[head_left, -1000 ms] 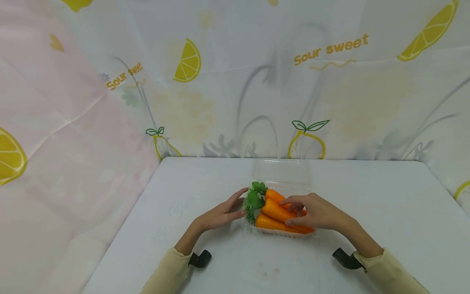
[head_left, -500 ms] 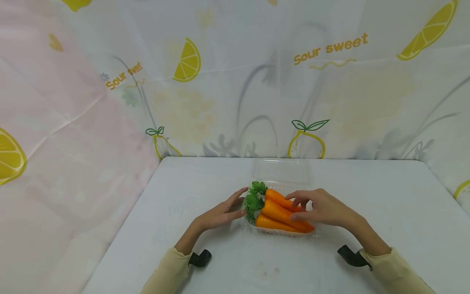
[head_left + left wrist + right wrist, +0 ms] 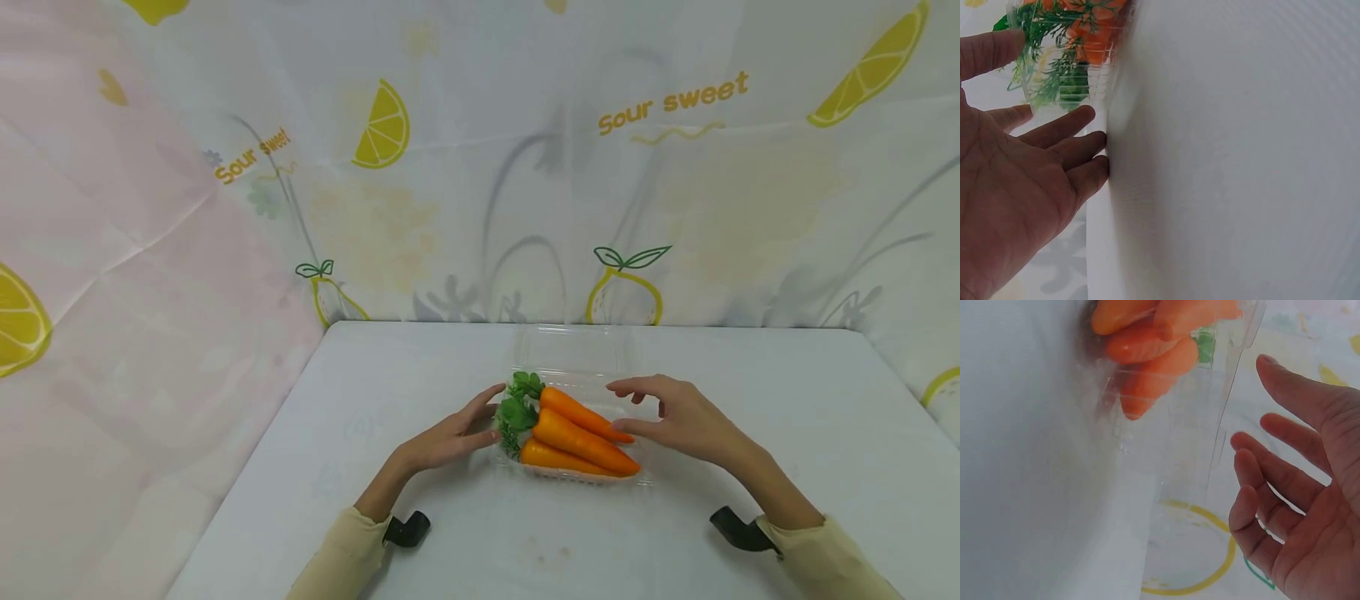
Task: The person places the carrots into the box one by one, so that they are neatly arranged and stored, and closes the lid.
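Several orange carrots with green leafy tops lie side by side in a clear plastic clamshell box, tops to the left and tips to the right. My left hand is at the box's left end, fingers spread and relaxed; in the left wrist view its thumb and fingertips are right at the clear wall. Over the box's right end hovers my right hand, fingers loosely bent with nothing between them. In the right wrist view that hand is apart from the carrot tips.
The box's clear lid lies folded back toward the far edge of the white table. A cloth printed with lemons hangs behind and on the left. Black wrist mounts stick out by both sleeves.
My right hand has let go of the carrots and drawn back to the right and upward, uncovering their tips. The left hand has stayed at the box's left end.
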The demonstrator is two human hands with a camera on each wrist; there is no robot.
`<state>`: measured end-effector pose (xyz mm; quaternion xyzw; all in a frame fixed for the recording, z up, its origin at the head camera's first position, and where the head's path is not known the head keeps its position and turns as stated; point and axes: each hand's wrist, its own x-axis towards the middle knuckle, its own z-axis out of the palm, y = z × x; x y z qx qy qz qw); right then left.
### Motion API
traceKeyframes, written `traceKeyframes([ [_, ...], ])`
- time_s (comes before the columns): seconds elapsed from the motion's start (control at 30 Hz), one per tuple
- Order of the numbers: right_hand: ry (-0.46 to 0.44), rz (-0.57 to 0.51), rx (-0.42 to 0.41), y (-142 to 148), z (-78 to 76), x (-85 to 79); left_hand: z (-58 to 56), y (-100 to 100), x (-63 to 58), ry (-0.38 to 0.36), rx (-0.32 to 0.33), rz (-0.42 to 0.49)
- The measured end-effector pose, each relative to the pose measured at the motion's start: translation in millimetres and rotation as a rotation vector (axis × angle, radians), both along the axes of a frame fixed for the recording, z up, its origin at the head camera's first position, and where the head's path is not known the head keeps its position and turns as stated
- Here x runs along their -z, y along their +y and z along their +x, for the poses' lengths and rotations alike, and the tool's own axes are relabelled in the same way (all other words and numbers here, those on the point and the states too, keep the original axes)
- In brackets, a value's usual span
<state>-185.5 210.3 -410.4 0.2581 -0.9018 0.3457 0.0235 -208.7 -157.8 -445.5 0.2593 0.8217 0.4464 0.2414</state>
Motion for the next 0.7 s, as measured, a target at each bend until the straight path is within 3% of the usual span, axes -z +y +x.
traceKeyframes([
  [0.33, 0.046, 0.058, 0.09, 10, 3.1, 4.8, 0.0, 0, 1.0, -0.001, 0.005, 0.009],
  [0.7, -0.069, 0.087, 0.143, 19, 5.1, 6.1, -0.2, 0, 0.9, -0.002, 0.006, 0.012],
])
